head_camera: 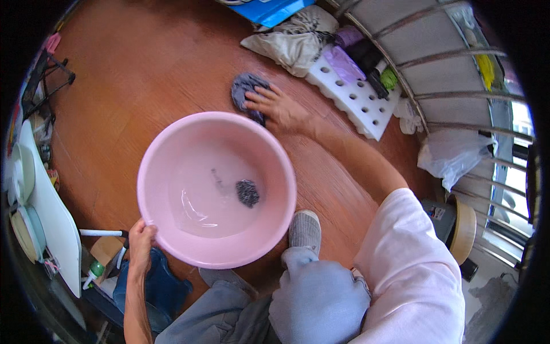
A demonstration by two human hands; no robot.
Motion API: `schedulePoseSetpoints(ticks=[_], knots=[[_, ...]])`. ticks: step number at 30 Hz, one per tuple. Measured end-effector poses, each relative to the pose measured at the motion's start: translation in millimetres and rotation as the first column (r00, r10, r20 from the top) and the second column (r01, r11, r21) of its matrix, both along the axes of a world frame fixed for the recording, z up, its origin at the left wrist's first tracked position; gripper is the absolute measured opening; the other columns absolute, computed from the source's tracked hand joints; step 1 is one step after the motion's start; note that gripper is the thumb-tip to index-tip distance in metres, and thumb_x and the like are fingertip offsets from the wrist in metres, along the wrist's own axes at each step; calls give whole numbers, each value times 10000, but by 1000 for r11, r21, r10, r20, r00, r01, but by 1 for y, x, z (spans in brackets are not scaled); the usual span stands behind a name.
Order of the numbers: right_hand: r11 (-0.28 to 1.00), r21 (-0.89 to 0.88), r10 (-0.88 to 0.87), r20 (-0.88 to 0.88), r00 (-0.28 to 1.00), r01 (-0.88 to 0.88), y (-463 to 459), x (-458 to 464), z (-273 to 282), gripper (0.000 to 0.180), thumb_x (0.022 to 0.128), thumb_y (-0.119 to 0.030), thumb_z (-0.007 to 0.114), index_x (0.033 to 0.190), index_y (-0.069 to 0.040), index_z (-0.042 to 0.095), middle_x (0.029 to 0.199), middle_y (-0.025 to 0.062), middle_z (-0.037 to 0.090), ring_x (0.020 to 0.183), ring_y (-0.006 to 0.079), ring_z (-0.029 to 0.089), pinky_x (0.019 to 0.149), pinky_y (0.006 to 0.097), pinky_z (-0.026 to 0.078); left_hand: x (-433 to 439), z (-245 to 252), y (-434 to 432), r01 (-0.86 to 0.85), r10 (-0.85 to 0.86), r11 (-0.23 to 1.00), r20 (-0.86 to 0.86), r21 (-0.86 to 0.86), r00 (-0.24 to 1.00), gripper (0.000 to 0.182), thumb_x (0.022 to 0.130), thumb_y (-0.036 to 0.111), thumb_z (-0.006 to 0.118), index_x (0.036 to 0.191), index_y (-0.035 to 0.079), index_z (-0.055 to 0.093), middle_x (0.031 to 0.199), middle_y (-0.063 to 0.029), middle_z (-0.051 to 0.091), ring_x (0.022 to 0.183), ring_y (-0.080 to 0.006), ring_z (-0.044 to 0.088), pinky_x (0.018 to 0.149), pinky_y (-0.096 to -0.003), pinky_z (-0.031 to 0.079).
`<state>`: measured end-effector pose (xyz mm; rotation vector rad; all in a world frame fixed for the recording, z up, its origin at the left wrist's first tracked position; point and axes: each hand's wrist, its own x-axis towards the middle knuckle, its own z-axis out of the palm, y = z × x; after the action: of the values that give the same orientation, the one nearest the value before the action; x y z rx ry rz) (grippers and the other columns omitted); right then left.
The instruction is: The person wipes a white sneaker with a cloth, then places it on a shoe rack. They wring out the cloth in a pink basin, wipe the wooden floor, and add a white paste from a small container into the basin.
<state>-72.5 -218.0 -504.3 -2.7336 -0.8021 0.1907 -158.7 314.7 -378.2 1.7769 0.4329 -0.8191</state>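
A large pink plastic basin (150,172) with shallow clear water stands in front of me, partly over my feet. In the water lies a dark grey clump (247,193), perhaps a steel-wool scouring pad, with a few dark specks beside it. My left hand (142,238) grips the basin's near-left rim, thumb on top. Beyond the basin's far right side, my right hand (275,107) holds a crumpled wet-looking grey cloth (245,86) down on the wood-patterned floor (129,77). Its fingers lie spread across the cloth, and the palm hides part of it.
At the upper right are cloth bags (288,47) and a white foam slab (352,101) with holes, beside a barred railing (447,53). A plastic bag (455,155) hangs there. A white board (51,206) and blue stool-like object (150,279) stand left, a folding frame (53,81) farther off.
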Motion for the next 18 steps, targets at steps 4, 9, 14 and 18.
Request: schedulePoseSetpoints(ticks=[4, 9, 14, 18], knots=[[978, -17, -207, -53, 977, 206, 7, -137, 18, 830, 851, -350, 595, 1613, -77, 412, 1717, 161, 322, 1598, 403, 251, 1307, 613, 115, 1, 1, 20, -83, 84, 996, -20, 15, 996, 480, 963, 274, 614, 1340, -23, 605, 1040, -63, 697, 842, -137, 667, 716, -306, 577], [952, -37, -307, -158, 938, 305, 28, -229, 26, 739, 1017, -578, 565, 1615, -166, 429, 1722, 100, 328, 1595, 347, 273, 1307, 595, 134, -5, -11, 15, 29, -30, 1000, -108, -11, 994, 731, 898, 283, 754, 1467, -92, 490, 1328, -203, 643, 1176, -310, 657, 1004, -405, 545], [953, 65, -301, 116, 947, 295, -9, -176, 0, 547, 1052, -519, 550, 1447, -145, 612, 1603, 70, 510, 1525, 317, 381, 1292, 545, 221, -7, -15, 15, -55, 48, 998, -140, -41, 989, 698, 771, 107, 696, 1408, -107, 504, 1233, -186, 650, 1123, -318, 656, 1016, -419, 537], [871, 61, -491, 179, 853, 488, -54, -162, -3, 536, 1060, -470, 576, 1490, -151, 571, 1623, 85, 484, 1541, 304, 364, 1296, 546, 209, -26, -27, 16, -171, 152, 978, -153, -116, 976, 531, 726, 52, 644, 1231, -98, 583, 1107, -143, 650, 1031, -293, 660, 990, -407, 544]])
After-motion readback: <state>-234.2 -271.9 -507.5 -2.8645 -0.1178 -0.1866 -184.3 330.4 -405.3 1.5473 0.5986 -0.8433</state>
